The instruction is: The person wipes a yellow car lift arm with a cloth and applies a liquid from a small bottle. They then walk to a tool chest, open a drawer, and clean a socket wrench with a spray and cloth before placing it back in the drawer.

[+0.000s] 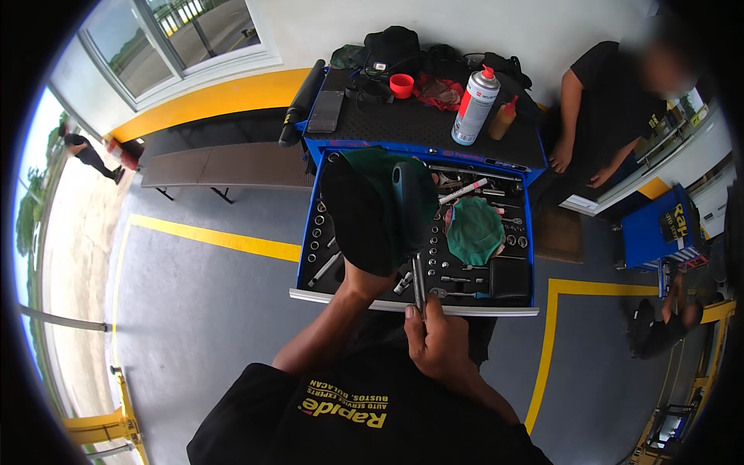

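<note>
A hand tool and a cloth above the tool drawer

Above the pulled-out tool drawer [511, 311], a person has a steel-shafted hand tool [419, 283], possibly a ratchet or a bar. The right hand [439, 341], just in front of the drawer's front edge, grasps the lower end of the shaft, with the thumb pressed along it. The left hand [366, 280] goes into a black-and-green cloth [356, 201] over the drawer; its fingers are covered, so I cannot tell if they are clenched or loose.

The step in hand seems to be wiping or handling the tool with the cloth. In my judgement, the next move calls for a steady right grip, and for keeping the tool clear of the sockets [313, 246] along the drawer's left side.

The dark rounded end of the tool appears beside the cloth, but its exact form is hard to make out. The cloth also hides the middle of the drawer. What lies under the green cloth bundle [474, 231], on the drawer's right half, cannot be seen.
</note>
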`<state>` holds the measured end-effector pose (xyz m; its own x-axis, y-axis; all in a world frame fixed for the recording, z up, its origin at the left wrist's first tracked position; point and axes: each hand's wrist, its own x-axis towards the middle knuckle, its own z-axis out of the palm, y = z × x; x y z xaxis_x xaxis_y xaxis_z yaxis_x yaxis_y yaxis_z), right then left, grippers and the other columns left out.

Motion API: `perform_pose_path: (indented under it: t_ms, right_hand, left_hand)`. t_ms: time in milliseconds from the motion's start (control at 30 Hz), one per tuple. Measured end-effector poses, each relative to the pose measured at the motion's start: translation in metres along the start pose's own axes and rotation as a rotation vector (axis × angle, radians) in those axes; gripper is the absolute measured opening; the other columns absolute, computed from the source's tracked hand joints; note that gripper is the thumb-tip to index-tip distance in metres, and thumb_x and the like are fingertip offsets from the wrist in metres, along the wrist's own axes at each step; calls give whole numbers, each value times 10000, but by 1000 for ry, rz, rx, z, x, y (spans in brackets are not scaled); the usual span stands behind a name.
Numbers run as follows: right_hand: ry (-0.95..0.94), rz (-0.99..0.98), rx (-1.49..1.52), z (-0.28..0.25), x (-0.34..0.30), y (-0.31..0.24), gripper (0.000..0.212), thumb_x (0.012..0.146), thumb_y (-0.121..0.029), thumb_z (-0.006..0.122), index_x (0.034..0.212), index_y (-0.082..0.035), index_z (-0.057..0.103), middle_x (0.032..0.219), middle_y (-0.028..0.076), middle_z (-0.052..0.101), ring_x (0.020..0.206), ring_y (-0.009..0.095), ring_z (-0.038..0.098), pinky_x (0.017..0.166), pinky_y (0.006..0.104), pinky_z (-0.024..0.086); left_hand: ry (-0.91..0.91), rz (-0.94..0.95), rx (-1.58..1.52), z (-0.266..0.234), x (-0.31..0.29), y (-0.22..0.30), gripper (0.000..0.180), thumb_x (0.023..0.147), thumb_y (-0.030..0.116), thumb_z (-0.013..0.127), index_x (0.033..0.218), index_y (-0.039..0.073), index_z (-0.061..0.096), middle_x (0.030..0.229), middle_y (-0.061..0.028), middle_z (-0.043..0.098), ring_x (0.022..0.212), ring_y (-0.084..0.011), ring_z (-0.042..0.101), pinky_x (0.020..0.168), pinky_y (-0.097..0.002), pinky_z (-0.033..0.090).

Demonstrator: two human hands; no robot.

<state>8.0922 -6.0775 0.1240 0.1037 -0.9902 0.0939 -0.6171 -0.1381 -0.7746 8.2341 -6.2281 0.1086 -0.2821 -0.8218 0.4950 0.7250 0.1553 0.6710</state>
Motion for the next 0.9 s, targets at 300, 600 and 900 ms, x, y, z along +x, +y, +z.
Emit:
perform_pose_path:
  t_ms: [300,600,900]
  right_hand:
    - [-75,-43,81,9,-1,-4,173,1121,-179,631,1073,-16,597,615,128,615,535,348,682,512,428,474]
    - [-40,6,182,2,0,-5,228,1120,-231,629,1137,-3,617,651,144,670,580,376,719,546,467,548]
    - [-63,-43,203,0,0,-12,224,1111,-220,646,1140,1,618,649,148,668,585,390,720,546,477,545]
  left_hand:
    - [663,-67,291,5,16,14,611,1177,307,544,1688,-2,410,1633,-179,521,1327,-237,662,1168,-361,523]
    - [362,-175,69,53,-13,7,545,1174,230,604,1636,21,405,1488,-172,654,1301,-244,704,1108,-380,561]
    - [436,-110,440,48,17,41,558,1154,200,627,1637,68,380,1209,-84,695,1040,-142,710,903,-296,588]
